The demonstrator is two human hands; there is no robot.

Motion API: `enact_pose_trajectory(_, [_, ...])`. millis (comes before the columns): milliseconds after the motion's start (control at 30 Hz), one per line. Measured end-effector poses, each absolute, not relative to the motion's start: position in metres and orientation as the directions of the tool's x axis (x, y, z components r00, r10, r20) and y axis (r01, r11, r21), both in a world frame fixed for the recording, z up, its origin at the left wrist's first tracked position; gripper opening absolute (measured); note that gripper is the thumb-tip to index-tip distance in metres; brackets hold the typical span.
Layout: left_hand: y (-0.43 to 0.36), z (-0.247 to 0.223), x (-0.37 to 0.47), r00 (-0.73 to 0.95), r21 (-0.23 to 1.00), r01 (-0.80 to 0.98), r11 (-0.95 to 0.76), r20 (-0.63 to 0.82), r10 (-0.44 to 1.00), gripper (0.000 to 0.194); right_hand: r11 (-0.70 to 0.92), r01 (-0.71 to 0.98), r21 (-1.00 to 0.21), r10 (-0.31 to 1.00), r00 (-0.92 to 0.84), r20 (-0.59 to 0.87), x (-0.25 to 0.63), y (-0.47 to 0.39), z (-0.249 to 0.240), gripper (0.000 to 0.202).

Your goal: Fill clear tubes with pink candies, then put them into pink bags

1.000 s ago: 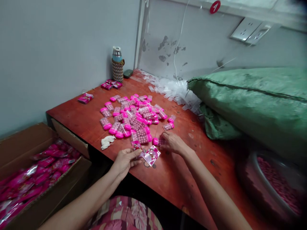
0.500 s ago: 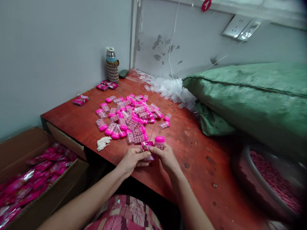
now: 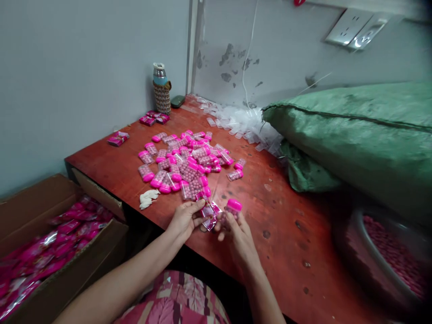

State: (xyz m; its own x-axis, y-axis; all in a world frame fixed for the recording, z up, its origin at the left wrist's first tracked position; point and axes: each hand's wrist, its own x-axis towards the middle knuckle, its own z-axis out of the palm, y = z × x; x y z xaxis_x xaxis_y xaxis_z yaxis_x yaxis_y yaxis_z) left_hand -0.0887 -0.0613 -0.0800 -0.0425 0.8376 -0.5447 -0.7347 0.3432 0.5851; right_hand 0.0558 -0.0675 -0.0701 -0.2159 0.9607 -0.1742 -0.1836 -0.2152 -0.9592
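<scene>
My left hand point(image 3: 186, 220) pinches a shiny pink plastic packet point(image 3: 211, 215) at the front edge of the red table. In my right hand point(image 3: 237, 231) is a small clear bottle of pink candy balls point(image 3: 234, 207), its bright pink cap upward. The right fingertips are close to the packet's right side; whether they touch it I cannot tell. Just beyond the hands lies a heap of similar filled bottles point(image 3: 189, 164), most of them on their sides.
An open carton point(image 3: 101, 256) of pink packets stands at the left. White cloth point(image 3: 148, 198), flat pink packets point(image 3: 118, 138) and a flask point(image 3: 162, 94) are on the table point(image 3: 270, 274). Clear empty containers point(image 3: 236, 121), a green sack point(image 3: 357, 130) and a bowl of pink candies point(image 3: 367, 252) lie rightward.
The packet has opened out and tilted in my left hand. My right hand has drawn a little right with the bottle, its fingers off the packet's edge. The view has shifted slightly.
</scene>
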Motion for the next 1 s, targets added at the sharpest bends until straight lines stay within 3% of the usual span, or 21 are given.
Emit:
enact_pose_trajectory(133, [-0.060, -0.079, -0.086, -0.021, 0.491, -0.815, 0.308, -0.556, 0.831, 0.004, -0.233, -0.058, -0.971, 0.946, -0.245, -0.212, 0.055, -0.098, -0.068, 0.021])
enact_pose_trajectory(267, [-0.062, -0.078, -0.079, 0.013, 0.459, -0.835, 0.304, -0.536, 0.844, 0.005, -0.199, 0.067, -0.978, 0.964, -0.168, -0.208, 0.046, -0.108, -0.072, 0.023])
enact_pose_trajectory(467, [-0.067, -0.072, -0.074, 0.045, 0.533, -0.790, 0.303, -0.442, 0.896, 0.012, -0.194, 0.060, -0.979, 0.971, -0.132, -0.200, 0.041, -0.104, -0.080, 0.024])
enact_pose_trajectory(700, [-0.068, -0.062, -0.076, 0.119, 0.680, -0.636, 0.366, -0.382, 0.917, 0.023, -0.251, 0.032, -0.968, 0.938, -0.238, -0.251, 0.043, -0.104, -0.081, 0.026])
enact_pose_trajectory(1000, [-0.066, -0.068, -0.073, 0.237, 0.740, -0.533, 0.411, -0.336, 0.911, 0.026, -0.038, 0.256, -0.966, 0.993, -0.094, -0.064, 0.045, -0.101, -0.092, 0.019])
